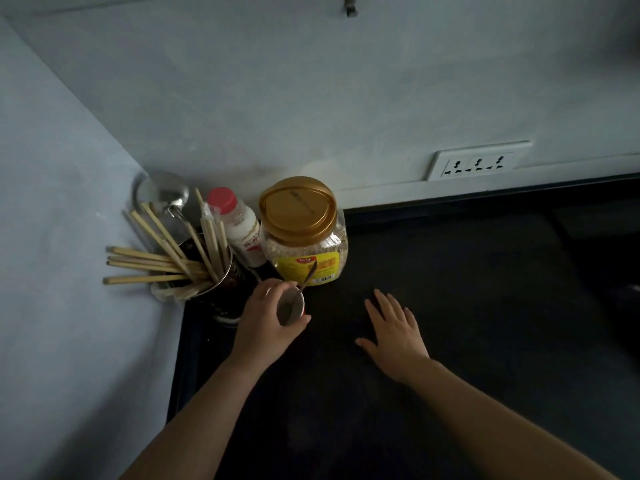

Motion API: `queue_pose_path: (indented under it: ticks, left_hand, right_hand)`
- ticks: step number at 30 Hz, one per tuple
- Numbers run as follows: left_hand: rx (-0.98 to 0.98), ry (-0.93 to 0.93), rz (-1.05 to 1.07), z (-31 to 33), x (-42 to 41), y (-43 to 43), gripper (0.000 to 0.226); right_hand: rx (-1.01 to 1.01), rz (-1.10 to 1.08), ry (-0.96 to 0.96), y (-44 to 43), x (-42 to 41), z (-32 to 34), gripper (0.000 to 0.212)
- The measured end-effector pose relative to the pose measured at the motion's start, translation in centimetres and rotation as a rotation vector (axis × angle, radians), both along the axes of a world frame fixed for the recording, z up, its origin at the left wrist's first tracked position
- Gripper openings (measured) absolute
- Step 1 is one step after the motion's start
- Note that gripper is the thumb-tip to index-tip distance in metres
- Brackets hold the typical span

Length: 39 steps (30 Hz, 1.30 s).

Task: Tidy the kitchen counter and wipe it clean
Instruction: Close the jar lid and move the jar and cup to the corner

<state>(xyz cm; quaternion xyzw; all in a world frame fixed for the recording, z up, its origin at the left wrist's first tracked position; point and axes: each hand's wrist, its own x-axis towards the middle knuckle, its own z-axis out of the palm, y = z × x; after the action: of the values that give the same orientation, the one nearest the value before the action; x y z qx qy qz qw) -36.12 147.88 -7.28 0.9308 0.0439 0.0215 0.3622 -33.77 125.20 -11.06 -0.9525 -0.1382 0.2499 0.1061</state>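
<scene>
Gripping a small red-sided cup (290, 310), the left hand (261, 329) has its fingers and thumb curled round the rim. The cup sits near 6 o'clock from frame centre, on or just above the dark counter (467, 271); contact can't be made out. A spoon (309, 277) stands in the cup, its handle leaning toward 1 o'clock across the jar's yellow label. The oat jar (304, 237), clear with a gold lid, stands just at 12 o'clock of the cup, close to the wall. At 9 o'clock of the jar and just beside it is a white bottle (242, 233) with a red cap. At 9 o'clock of the bottle, in the counter corner, is a utensil holder (227, 296) full of chopsticks (149, 258) that fan out toward 9 and 11 o'clock, with a metal ladle (162, 194) bowl-up behind them. The right hand (394, 329) is released, with straight, spread fingers, palm down at 3 o'clock of the cup and well apart from it. It holds nothing; whether it touches the counter is unclear. A wall socket strip (478, 164) sits at 2 o'clock of the jar, above the counter's back edge.
</scene>
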Motion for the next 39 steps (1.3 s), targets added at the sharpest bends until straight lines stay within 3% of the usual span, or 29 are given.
queue_pose_path:
  ticks: [7, 11, 15, 22, 28, 34, 39]
  left_hand:
    - [-0.034, 0.046, -0.014, -0.4, -0.6, 0.5, 0.081]
    - [-0.025, -0.023, 0.033, -0.6, -3.0, 1.6, 0.073]
    - [0.017, 0.050, 0.076, -1.8, -6.4, 2.7, 0.080]
    - [0.027, 0.031, 0.094, -2.1, -6.5, 2.6, 0.080]
    - [0.046, 0.046, 0.119, -2.4, -6.4, 3.0, 0.082]
    - [0.281, 0.277, 0.101, -5.1, -9.4, 4.8, 0.072]
    - [0.380, 0.287, 0.074, -6.1, -10.0, 4.7, 0.066]
  right_hand:
    - [0.075, -0.061, 0.002, 0.5, 0.4, 0.6, 0.074]
    - [0.332, -0.148, -0.077, 2.7, 1.3, 3.5, 0.063]
    - [0.497, -0.057, -0.138, 5.6, 2.1, 5.9, 0.048]
    - [0.598, -0.044, -0.193, 8.4, 2.4, 6.7, 0.036]
    - [0.619, -0.186, -0.133, 10.3, 2.7, 7.2, 0.018]
    - [0.635, -0.234, -0.183, 11.4, 3.0, 7.7, 0.013]
    - [0.701, -0.139, -0.255, 11.0, 2.8, 9.8, 0.010]
